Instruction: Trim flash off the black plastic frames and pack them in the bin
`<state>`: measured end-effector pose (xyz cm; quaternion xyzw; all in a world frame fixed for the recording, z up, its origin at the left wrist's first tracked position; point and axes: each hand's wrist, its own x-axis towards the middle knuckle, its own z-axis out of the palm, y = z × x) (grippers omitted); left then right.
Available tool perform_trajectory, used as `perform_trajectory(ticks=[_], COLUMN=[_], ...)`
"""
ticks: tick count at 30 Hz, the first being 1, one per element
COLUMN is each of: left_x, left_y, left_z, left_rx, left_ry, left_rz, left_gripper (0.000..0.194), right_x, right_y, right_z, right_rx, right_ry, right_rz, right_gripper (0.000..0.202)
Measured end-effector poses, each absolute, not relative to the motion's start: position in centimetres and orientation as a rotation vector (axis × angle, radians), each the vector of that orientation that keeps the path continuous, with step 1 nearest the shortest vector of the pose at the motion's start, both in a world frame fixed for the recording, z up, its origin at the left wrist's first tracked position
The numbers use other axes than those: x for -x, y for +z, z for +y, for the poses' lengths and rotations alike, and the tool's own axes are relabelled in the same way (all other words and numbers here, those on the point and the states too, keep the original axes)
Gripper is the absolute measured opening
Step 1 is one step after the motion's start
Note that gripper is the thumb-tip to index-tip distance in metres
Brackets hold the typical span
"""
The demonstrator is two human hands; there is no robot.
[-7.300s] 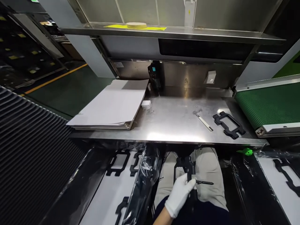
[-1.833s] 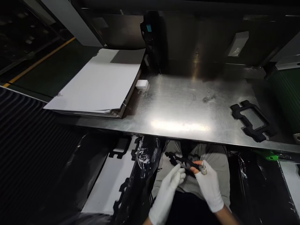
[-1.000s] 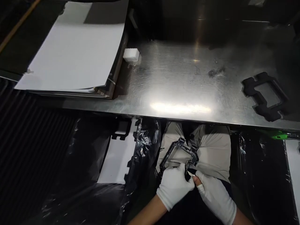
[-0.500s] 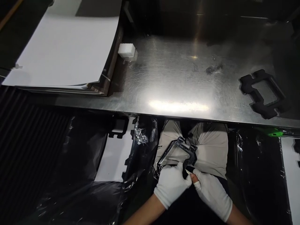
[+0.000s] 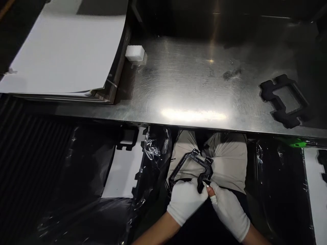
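Both your hands work low over your lap (image 5: 228, 160), on your side of the table's (image 5: 189, 85) front edge. Your left hand (image 5: 186, 197), white-gloved, grasps the lower end of the black frame (image 5: 201, 162); its tabbed bar reaches out past the glove toward the table, and the gripped end is hidden. Your right hand (image 5: 228, 207) is clenched on a small tool (image 5: 205, 184); only a pale, pointed tip shows beside your bare thumb (image 5: 211, 192), the rest covered, so cannot tell its kind for certain. Tip sits at the frame's right arm, just beside the left fingers; contact unclear. My judgement: hold the frame firmly and steady it against your thighs, keep the tip's movements short and light, and angle it clear of the left fingers, since any slip there would likely find the glove or that uncovered thumb. Turning the worked spot toward the light should help; it's dim below the edge. On the table, a second frame (image 5: 267, 91) lies near the front right corner, a white block (image 5: 135, 52) toward the left.
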<state>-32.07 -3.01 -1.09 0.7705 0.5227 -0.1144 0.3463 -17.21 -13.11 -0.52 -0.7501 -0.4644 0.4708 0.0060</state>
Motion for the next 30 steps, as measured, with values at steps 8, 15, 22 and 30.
perform_trajectory(ticks=[8,15,22,30], left_x=[32.4,36.5,32.1,28.6], left_y=[-1.5,2.4,7.7,7.5], left_z=[-2.5,2.7,13.9,20.1], left_rx=[-1.992,-0.974,-0.691,-0.65], left_ry=[-0.392,0.207,0.563,0.487], left_rz=[1.362,0.906,0.544,0.492], left_gripper=[0.045,0.067,0.059,0.062], right_x=[15.9,9.8,5.0,10.0], right_y=[-0.5,-0.1,7.7,7.1], right_z=[-13.2,-13.9,-1.1,11.3], right_rx=[2.114,1.97,2.132,2.277], right_ry=[1.481,1.623,1.031,0.465], right_rz=[-1.087,-0.656,-1.197,-2.121], right_gripper=[0.059,0.077,0.047,0.044])
